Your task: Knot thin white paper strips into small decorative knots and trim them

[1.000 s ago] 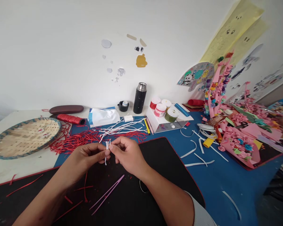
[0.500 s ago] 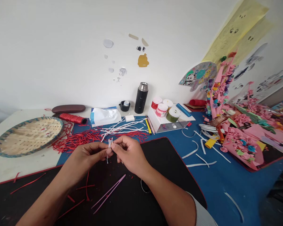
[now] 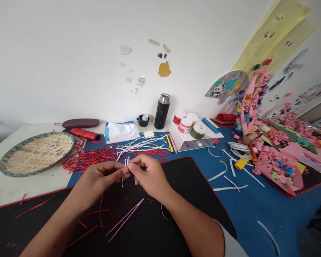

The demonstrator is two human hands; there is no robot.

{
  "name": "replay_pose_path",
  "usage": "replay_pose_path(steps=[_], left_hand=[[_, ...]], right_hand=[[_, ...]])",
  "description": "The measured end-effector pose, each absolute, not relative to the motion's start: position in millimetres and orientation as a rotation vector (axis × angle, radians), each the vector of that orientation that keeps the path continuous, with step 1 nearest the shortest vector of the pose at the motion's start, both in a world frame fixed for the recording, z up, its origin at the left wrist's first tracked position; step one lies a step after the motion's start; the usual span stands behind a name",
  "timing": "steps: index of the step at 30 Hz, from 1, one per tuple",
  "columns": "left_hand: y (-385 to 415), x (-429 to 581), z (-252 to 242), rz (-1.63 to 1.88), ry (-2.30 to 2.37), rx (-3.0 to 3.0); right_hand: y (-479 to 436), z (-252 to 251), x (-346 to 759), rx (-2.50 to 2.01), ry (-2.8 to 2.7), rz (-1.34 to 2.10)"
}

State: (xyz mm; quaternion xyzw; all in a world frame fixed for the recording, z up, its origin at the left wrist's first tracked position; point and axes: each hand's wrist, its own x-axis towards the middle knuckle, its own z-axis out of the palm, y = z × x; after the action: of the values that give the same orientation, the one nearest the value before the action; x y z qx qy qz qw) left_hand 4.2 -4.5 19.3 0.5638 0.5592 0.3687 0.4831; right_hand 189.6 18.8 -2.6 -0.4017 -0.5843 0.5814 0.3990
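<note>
My left hand [image 3: 103, 176] and my right hand [image 3: 147, 175] meet above the black mat [image 3: 176, 189]. Both pinch a thin white strip [image 3: 126, 165] that is folded into small loops between the fingertips, with one end hanging down. Just below the hands a pair of purple tweezers [image 3: 125, 219] lies on the mat. Behind the hands a heap of red strips [image 3: 92, 156] and a bundle of white strips [image 3: 143, 143] lie on the blue table cover.
A woven tray [image 3: 34, 153] sits at the left, with a red cord spool [image 3: 85, 134] behind it. A black flask [image 3: 162, 111], paint jars [image 3: 187, 123] on a white box, loose white strips [image 3: 230, 178] and pink paper flowers [image 3: 278, 164] fill the right.
The hands stay pinched on the white strip with only small finger shifts. The view has drifted slightly, so everything sits a little further right.
</note>
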Motion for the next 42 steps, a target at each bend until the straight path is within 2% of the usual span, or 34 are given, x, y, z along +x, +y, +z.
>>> replay_pose_path(steps=[42], left_hand=[[-4.4,7.8,14.9,0.837,1.247,1.401]], right_hand=[[21.7,-2.9,188.5,-0.933,-1.378,1.554]])
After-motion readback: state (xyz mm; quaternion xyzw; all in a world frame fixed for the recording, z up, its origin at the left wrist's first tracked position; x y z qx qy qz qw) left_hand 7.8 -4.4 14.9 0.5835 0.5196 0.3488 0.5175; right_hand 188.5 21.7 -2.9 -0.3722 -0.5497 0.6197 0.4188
